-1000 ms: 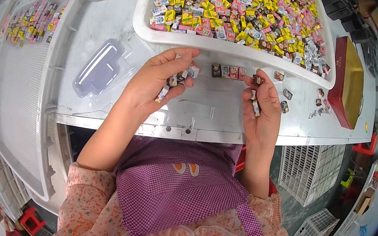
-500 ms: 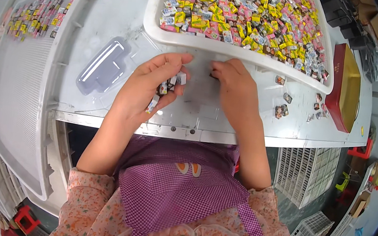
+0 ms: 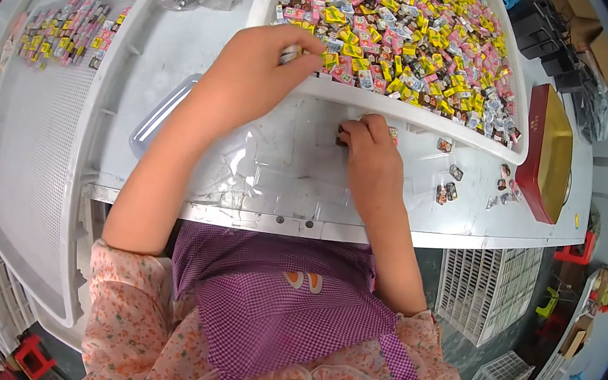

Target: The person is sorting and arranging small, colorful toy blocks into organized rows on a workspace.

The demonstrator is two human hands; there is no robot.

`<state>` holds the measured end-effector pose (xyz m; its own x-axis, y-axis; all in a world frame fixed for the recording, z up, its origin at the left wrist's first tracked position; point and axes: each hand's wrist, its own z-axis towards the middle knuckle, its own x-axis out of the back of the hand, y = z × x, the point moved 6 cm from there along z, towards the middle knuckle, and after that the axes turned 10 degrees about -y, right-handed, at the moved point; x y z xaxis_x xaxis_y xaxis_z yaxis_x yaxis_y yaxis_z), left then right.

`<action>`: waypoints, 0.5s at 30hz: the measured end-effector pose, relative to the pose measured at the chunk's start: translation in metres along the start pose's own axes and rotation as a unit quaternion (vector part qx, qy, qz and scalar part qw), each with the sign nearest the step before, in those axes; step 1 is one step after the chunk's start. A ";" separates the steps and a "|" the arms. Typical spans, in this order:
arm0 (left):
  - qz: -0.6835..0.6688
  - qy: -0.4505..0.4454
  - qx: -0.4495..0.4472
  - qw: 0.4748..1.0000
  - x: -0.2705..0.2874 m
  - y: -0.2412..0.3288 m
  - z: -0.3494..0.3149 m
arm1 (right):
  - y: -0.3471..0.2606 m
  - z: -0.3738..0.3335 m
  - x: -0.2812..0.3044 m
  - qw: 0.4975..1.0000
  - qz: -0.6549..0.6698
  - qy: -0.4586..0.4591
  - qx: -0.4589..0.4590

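Dark-brown little box (image 3: 342,135) on the glossy white table (image 3: 465,216), right hand (image 3: 374,157) pinching it; I'd press lightly, keep it square. Left hand (image 3: 255,69) curled around something whitish (image 3: 291,52) by the white plastic tray (image 3: 409,114).

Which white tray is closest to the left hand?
The tray heaped with jumbled little boxes; the left hand is at its near left corner. The tray on the left is farther, with lined-up boxes only at its far end.
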<state>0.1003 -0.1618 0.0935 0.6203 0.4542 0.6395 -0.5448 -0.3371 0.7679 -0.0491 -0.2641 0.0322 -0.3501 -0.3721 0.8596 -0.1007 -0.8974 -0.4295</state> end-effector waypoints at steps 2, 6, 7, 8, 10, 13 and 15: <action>0.082 0.009 -0.076 0.994 -0.006 0.001 0.016 | 0.000 0.001 -0.001 1.000 0.008 -0.019 -0.017; 0.286 -0.086 -0.062 0.952 -0.022 -0.003 0.037 | 0.000 0.001 0.012 0.999 0.031 -0.013 -0.013; 0.288 -0.086 -0.059 0.952 -0.019 -0.003 0.041 | 0.000 0.002 0.029 0.998 0.046 0.044 0.020; 0.296 -0.106 -0.072 0.947 -0.021 -0.003 0.045 | 0.002 0.000 0.046 0.992 0.055 0.100 0.045; 0.307 -0.126 -0.081 0.940 -0.017 0.002 0.047 | 0.007 0.013 0.079 0.988 0.030 0.150 0.033; 0.310 -0.203 -0.023 0.928 -0.013 0.005 0.056 | 0.034 0.045 0.087 0.998 0.012 0.061 -0.004; 0.266 -0.283 0.011 0.921 -0.014 0.004 0.059 | 0.045 0.065 0.078 1.000 -0.009 0.014 0.013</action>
<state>0.1224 -0.2182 0.0899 0.4667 -0.2814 0.8385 -0.8494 -0.4067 0.3363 -0.0202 -0.3487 0.0978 -0.3741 -0.3502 0.8587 -0.0835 -0.9095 -0.4073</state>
